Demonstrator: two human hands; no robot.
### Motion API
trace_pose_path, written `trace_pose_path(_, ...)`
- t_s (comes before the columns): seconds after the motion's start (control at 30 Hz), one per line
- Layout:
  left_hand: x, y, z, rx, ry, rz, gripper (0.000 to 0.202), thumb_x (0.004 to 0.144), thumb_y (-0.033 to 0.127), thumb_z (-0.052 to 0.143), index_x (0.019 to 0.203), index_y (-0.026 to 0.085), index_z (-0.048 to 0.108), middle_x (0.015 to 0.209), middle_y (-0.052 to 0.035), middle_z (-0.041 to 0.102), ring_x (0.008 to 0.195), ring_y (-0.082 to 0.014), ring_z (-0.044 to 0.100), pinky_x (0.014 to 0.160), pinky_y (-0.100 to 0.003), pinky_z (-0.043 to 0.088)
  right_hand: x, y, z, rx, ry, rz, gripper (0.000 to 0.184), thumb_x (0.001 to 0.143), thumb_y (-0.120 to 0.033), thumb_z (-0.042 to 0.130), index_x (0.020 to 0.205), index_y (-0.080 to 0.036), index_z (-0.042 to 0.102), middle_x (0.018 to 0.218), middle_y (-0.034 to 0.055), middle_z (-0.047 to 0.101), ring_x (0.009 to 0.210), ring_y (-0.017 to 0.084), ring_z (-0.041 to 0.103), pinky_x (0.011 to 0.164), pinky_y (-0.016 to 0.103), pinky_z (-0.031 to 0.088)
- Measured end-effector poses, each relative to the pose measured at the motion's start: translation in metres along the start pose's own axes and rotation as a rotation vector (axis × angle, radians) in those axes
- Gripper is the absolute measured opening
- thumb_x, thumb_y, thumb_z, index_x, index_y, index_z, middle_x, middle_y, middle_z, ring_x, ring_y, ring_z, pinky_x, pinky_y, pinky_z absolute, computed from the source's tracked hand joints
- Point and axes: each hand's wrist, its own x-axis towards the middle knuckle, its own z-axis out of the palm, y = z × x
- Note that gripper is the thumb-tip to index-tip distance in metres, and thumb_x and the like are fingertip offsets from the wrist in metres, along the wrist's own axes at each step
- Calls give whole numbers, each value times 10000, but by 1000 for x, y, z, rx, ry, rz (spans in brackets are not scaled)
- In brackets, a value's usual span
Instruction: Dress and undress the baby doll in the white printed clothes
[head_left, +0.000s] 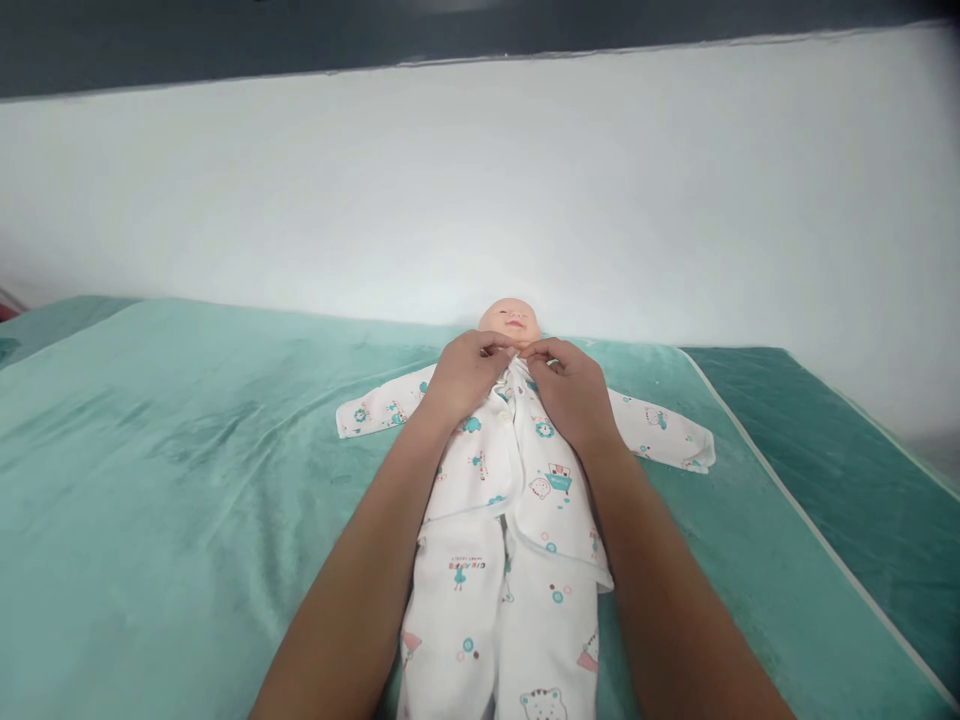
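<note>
A baby doll [511, 314] lies on its back, head toward the wall. It wears a white printed jacket [484, 465] with both sleeves stretched out sideways, and matching white trousers [457, 610]. At the doll's neck, my left hand [471, 372] pinches one side of the jacket's collar. My right hand [568, 385] pinches the other side, with the fingertips of both hands nearly meeting. The jacket's front edges lie close together at the chest and part toward the hem. My fingers partly cover the collar, so the fastening there is hidden.
A light green cloth [187, 500] with soft wrinkles spreads under the doll. A darker green cover [847, 450] shows past its pale edge at the right. A white wall [480, 180] stands right behind the doll's head, with a dark band [225, 45] above.
</note>
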Motion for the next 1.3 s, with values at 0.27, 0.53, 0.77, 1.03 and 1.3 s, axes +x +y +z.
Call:
trace_pose_path(0.27,2,-3,2,-9,25,-39,141,805,261,595,828,188,714,706,6,627,600,-114,477,591,-257,358,-2,0,2,-34,28,-35,219,804,-224,494,848,-221,708,923,28,664,709,159,546,746,327,418)
trace_pose_path(0.53,7,-8,4,53,68,-15,162,807,277,580,848,197,714,768,-1,660,678,-137,550,635,-260,401,-3,0,3,-70,27,-46,264,810,-197,492,814,-233,753,887,23,656,776,167,580,782,332,437)
trace_pose_path(0.77,5,-11,0,65,30,51,287,835,182,499,950,226,758,1033,-22,726,940,-176,634,843,-284,469,-10,-3,-1,-206,-25,-54,363,850,-174,434,991,-243,761,926,40,611,855,185,595,822,348,448)
trace_pose_path(1.03,3,-13,0,13,98,44,277,810,178,493,929,196,743,1022,-36,736,928,-178,641,866,-294,463,-18,-5,-8,-207,-175,4,383,917,-291,418,1197,-287,680,1037,55,554,958,219,596,877,384,442)
trace_pose_path(1.3,-30,-6,-2,-176,174,-7,216,791,253,552,926,188,707,829,-13,697,738,-137,592,678,-241,437,-42,-13,-6,-161,32,-69,302,891,-331,481,1116,-221,650,1093,73,569,957,212,573,874,377,439)
